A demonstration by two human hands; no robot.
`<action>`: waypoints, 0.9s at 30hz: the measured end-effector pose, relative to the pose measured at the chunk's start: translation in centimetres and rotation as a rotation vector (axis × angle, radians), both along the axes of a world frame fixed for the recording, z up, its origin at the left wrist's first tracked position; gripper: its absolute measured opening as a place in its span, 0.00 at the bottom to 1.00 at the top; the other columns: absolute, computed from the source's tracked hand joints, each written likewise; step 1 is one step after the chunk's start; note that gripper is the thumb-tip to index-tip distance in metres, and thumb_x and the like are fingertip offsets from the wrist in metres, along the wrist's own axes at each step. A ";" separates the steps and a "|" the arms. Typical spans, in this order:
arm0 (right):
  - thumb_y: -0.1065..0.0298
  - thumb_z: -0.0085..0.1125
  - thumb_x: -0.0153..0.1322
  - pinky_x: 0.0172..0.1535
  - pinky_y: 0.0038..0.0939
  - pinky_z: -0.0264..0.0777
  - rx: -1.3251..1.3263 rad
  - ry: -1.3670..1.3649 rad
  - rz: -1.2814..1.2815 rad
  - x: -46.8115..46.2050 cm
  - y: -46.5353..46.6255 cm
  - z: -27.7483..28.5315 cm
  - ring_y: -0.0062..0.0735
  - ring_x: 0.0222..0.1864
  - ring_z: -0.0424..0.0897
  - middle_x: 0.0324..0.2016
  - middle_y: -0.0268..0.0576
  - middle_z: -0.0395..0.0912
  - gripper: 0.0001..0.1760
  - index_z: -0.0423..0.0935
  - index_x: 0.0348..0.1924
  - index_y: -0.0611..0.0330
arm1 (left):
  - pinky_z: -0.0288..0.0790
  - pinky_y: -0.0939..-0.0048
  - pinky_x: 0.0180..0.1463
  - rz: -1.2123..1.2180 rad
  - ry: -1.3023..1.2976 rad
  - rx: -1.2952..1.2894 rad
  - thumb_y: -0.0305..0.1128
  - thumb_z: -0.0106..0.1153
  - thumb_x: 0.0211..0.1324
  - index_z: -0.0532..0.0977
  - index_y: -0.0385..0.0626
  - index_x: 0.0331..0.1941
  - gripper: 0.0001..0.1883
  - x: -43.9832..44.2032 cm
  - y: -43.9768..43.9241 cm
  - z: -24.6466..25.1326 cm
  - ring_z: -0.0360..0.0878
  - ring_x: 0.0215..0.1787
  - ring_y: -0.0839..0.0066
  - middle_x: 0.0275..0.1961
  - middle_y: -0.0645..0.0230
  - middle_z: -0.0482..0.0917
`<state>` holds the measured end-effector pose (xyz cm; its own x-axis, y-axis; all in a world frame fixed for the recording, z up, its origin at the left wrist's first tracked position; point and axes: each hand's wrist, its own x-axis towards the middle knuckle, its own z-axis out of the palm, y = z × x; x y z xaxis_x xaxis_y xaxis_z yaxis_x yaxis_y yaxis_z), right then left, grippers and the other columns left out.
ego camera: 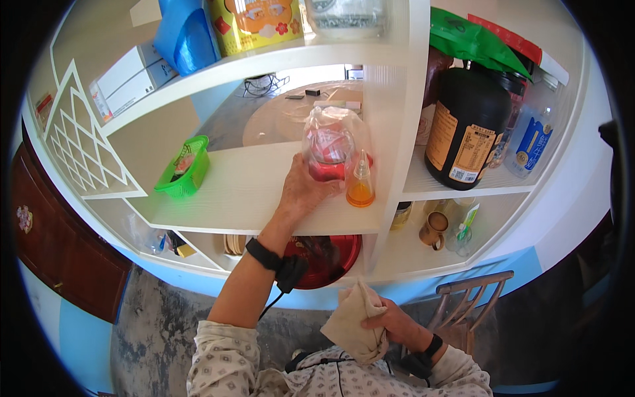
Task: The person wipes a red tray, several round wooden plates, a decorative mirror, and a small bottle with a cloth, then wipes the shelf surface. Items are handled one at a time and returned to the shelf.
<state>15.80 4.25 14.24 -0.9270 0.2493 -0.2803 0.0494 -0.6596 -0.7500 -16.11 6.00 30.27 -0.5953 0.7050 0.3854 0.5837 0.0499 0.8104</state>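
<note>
My left hand point(305, 186) reaches onto the middle shelf, its fingers and thumb around the lower part of a clear plastic bag point(331, 139). Inside the bag is a see-through container with red contents or a red lid; the plastic blurs which. Just right of my thumb stands a small clear squeeze bottle point(361, 186) with a pointed nozzle and orange liquid in the bottom. Low in front of my body, my right hand point(399, 322) grips a folded beige cloth point(358, 320), away from the shelf.
A green plastic basket point(186, 168) sits at the shelf's left. The white upright divider point(397, 124) rises on the right. Beyond it stand a big black jar point(466, 131) and a brown mug point(434, 229). Below are a red round tray point(330, 260) and a wooden chair point(471, 302).
</note>
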 end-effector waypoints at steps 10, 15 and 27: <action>0.79 0.65 0.70 0.68 0.39 0.72 -0.092 -0.156 0.157 0.8 -0.1 -1.9 0.38 0.63 0.80 0.63 0.44 0.79 0.36 0.70 0.72 0.64 | 0.76 0.63 0.62 0.100 0.029 0.014 0.55 0.86 0.33 0.69 0.31 0.55 0.51 0.1 2.3 -0.3 0.81 0.58 0.59 0.55 0.48 0.78; 0.73 0.67 0.73 0.60 0.37 0.78 -0.053 -0.213 0.212 0.6 -1.1 -1.6 0.34 0.56 0.84 0.58 0.46 0.83 0.31 0.73 0.69 0.67 | 0.75 0.62 0.63 0.098 0.025 0.049 0.51 0.85 0.36 0.68 0.31 0.59 0.51 -0.2 2.4 -1.0 0.79 0.58 0.56 0.55 0.47 0.77; 0.75 0.72 0.70 0.63 0.38 0.77 0.107 -0.109 0.023 -1.2 -2.2 -0.8 0.36 0.57 0.83 0.59 0.45 0.82 0.35 0.72 0.69 0.66 | 0.79 0.51 0.35 0.002 0.589 0.108 0.41 0.59 0.66 0.81 0.45 0.51 0.16 5.8 1.7 2.6 0.87 0.31 0.52 0.33 0.53 0.86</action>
